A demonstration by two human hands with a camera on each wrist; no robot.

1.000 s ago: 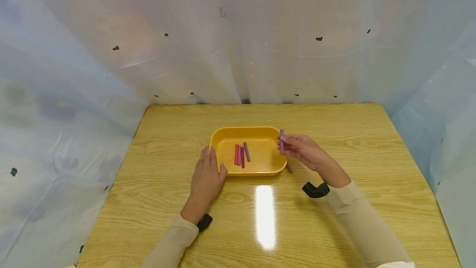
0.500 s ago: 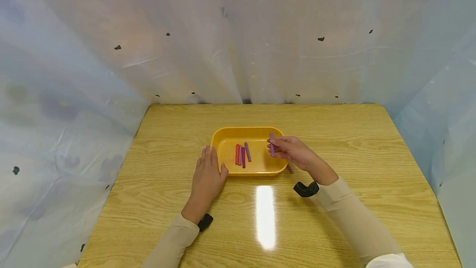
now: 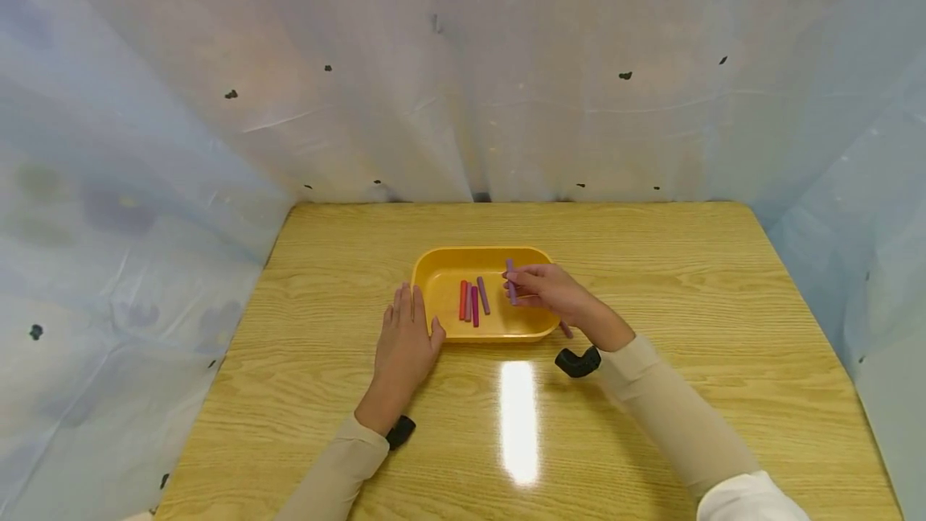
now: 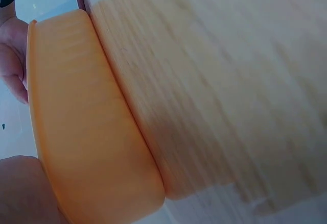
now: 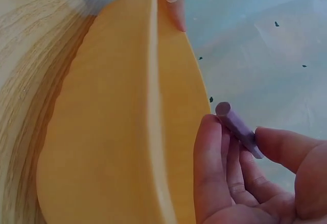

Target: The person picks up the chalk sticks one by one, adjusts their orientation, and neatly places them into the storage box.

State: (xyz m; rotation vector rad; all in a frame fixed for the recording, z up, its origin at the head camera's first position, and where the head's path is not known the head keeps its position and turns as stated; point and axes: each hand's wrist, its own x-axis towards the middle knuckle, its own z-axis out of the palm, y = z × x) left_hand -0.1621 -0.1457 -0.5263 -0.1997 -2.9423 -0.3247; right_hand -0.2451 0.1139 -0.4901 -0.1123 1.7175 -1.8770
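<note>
My right hand (image 3: 553, 292) pinches a purple chalk-like stick (image 3: 511, 283) between thumb and fingers, over the right part of a yellow tray (image 3: 535, 335). In the right wrist view the stick (image 5: 237, 127) shows a flat round end and a matte side. Inside the tray, toward its left, lie a red stick (image 3: 463, 301), a magenta stick (image 3: 475, 308) and two purple ones, one of them (image 3: 483, 296) slightly apart and tilted. My left hand (image 3: 405, 348) rests with straight fingers against the tray's left end, thumb at the near rim.
Another purplish stick (image 3: 566, 330) lies on the wooden table (image 3: 687, 264) outside the tray's near right corner, partly hidden by it. Pale sheeting (image 3: 463, 103) hangs behind the table and along both sides. Each wrist wears a black camera mount (image 3: 579, 362).
My right hand has moved left with the purple stick, from the tray's right rim to over its inside. The left hand and the sticks in the tray stay put.
</note>
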